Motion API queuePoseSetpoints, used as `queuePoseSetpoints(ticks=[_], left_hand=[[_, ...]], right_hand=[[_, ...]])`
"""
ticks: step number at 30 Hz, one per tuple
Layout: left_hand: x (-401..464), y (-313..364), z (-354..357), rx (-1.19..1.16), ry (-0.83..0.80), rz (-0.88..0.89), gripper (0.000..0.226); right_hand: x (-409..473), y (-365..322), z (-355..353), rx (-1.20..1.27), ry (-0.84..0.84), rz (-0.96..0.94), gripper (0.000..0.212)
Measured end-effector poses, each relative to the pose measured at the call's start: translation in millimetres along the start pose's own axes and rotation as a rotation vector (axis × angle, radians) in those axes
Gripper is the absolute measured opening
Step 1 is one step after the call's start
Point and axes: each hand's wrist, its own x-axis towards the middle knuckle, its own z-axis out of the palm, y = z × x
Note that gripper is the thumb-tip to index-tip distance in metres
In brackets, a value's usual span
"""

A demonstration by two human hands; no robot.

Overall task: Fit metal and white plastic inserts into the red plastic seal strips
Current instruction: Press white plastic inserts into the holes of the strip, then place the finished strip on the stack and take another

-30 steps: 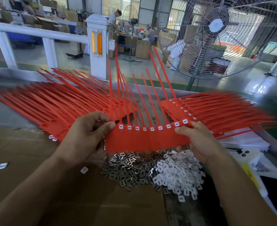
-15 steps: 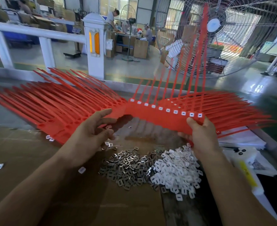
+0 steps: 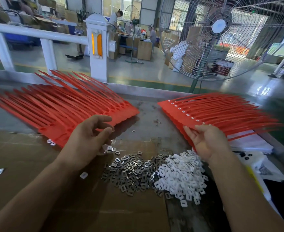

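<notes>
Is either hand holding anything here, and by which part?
Left hand holds nothing. Right hand rests fingers on the near edge of the fitted red plastic seal strips.

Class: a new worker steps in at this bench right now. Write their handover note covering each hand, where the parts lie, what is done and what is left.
Left hand: fingers loosely curled, holding nothing, above the bench beside the left stack.
Right hand: open, fingers touching the near edge of the right stack.
Left stack of red seal strips: heads show empty sockets, no inserts.
Right stack of red seal strips: top sheet has white inserts along its heads.
Metal inserts and white plastic inserts: two adjoining piles on the bench, nearer the worker.
Done: the right stack's top sheet.
Left: fit inserts into the left stack.
</notes>
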Motion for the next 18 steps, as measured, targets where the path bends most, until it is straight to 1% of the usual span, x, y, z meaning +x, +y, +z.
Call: queuePoseSetpoints(ticks=[3, 5, 7, 10, 12, 14, 16, 18], left_hand=[[-3, 4, 1, 0.133, 0.04, 0.062, 0.022], [-5, 8, 0, 0.332, 0.115, 0.134, 0.017], [-6, 13, -3, 0.503, 0.185, 0.171, 0.014], [-1, 14, -11, 0.754, 0.237, 0.187, 0.017], [2, 13, -15, 0.905, 0.229, 0.112, 0.03], [3, 12, -16, 1.005, 0.168, -0.018, 0.049], [4, 9, -17, 1.08, 0.107, -0.09, 0.067], [5, 7, -17, 1.125, 0.086, -0.104, 0.074]], right_hand=[[-6, 3, -2, -0.123, 0.01, 0.095, 0.026], [-10, 2, -3, -0.143, 0.039, 0.146, 0.03], [-13, -1, -5, -0.101, 0.08, 0.179, 0.036], [-16, -3, -2, 0.042, 0.116, 0.236, 0.05], [-19, -1, 4, 0.111, 0.104, 0.261, 0.053], [-23, 0, 10, 0.132, 0.061, 0.276, 0.049], [-26, 2, 15, 0.082, 0.004, 0.272, 0.042], [-29, 5, 19, -0.027, -0.064, 0.249, 0.034]])
